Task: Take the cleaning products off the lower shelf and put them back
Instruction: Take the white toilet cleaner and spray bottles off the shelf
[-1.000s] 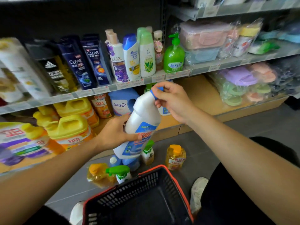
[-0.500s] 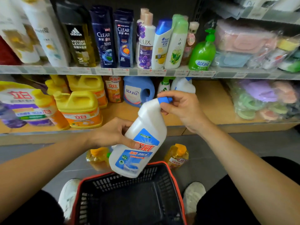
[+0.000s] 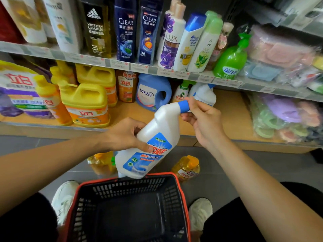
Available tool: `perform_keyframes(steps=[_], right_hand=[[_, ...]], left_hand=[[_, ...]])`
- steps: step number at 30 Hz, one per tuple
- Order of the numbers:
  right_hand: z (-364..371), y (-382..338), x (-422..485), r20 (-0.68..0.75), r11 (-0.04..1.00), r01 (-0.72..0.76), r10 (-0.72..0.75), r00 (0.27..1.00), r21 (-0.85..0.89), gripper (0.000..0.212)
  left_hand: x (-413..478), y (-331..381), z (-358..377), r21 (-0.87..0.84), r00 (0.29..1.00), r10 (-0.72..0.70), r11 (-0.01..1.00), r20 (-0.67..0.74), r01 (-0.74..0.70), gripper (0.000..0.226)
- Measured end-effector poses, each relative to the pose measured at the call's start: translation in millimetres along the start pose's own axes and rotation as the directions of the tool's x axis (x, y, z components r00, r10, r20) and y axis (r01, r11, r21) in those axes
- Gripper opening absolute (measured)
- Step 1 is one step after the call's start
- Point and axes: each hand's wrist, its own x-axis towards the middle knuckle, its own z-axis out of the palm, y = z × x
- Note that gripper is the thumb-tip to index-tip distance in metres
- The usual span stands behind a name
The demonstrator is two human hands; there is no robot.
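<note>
A white cleaner bottle [image 3: 157,137] with a blue cap and blue label hangs tilted in front of the lower shelf [image 3: 227,116]. My left hand [image 3: 125,135] grips its body from the left, thumb on the label. My right hand [image 3: 202,117] pinches the blue cap at the neck. On the lower shelf stand yellow detergent jugs [image 3: 85,102], a blue detergent jug [image 3: 153,92], a green-capped spray bottle [image 3: 181,91] and another white bottle [image 3: 204,93].
A black basket with a red rim [image 3: 181,189] stands on the floor between my shoes, under the held bottle. Two yellow dish-soap bottles [image 3: 187,168] [image 3: 101,163] stand on the grey floor. Shampoo bottles [image 3: 125,32] fill the upper shelf; bagged goods [image 3: 283,117] lie at right.
The view has tipped down and nearer to the shelf. Both hands keep hold of the white bottle, which now sits lower, just above the basket's far rim.
</note>
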Motion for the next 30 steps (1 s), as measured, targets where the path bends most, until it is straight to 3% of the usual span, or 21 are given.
perform_keyframes(steps=[2,4,7,11,14,16,21,23,26,28,30], right_hand=[[-2.8,2.2,1.2,0.03,0.998,0.007,-0.009,1.0,0.058,0.024],[-5.0,3.8,1.1,0.066,0.999,0.023,-0.025,0.997,0.028,0.031],[-7.6,8.5,-2.7,0.092,0.981,0.058,-0.042,0.995,-0.184,0.051],[-11.7,16.8,-4.4,0.145,0.881,0.042,0.031,0.989,-0.471,0.053],[-13.2,29.4,-11.9,0.327,0.856,-0.083,0.282,0.902,-0.51,0.058],[-10.2,42.7,-20.3,0.399,0.847,-0.135,0.375,0.836,-0.514,0.063],[-6.9,51.9,-23.0,0.363,0.92,-0.102,0.248,0.898,-0.378,0.077],[-10.3,48.5,-22.3,0.351,0.928,-0.059,0.197,0.915,-0.367,0.076],[-16.5,38.7,-21.2,0.258,0.921,0.04,0.067,0.964,-0.388,0.07],[-21.2,30.1,-17.5,0.179,0.91,0.088,-0.015,0.984,-0.404,0.063],[-23.9,22.0,-13.2,0.105,0.912,0.092,-0.054,0.993,-0.4,0.06]], left_hand=[[0.6,1.5,-0.6,-0.022,1.0,-0.006,1.0,-0.028,0.005,0.041],[1.9,2.2,-1.4,-0.061,0.997,-0.016,0.998,-0.072,0.012,0.041],[3.9,3.1,-2.3,-0.175,0.992,-0.011,0.984,-0.126,-0.012,0.039],[5.0,10.6,-6.6,-0.321,0.983,-0.008,0.946,-0.181,-0.052,0.039],[7.2,16.0,-10.0,-0.378,0.971,0.007,0.92,-0.239,-0.099,0.039],[8.6,16.0,-9.5,-0.437,0.966,0.011,0.89,-0.256,-0.126,0.04],[9.8,11.0,-7.0,-0.551,0.978,0.028,0.823,-0.207,-0.14,0.044],[10.1,12.5,-10.7,-0.446,0.976,0.055,0.883,-0.212,-0.147,0.041],[10.6,14.6,-19.9,-0.117,0.939,0.054,0.988,-0.341,-0.099,0.034],[10.9,9.9,-24.6,0.097,0.891,0.007,0.994,-0.454,0.041,0.034],[7.9,4.9,-23.7,0.3,0.847,0.058,0.946,-0.529,0.122,0.034]])
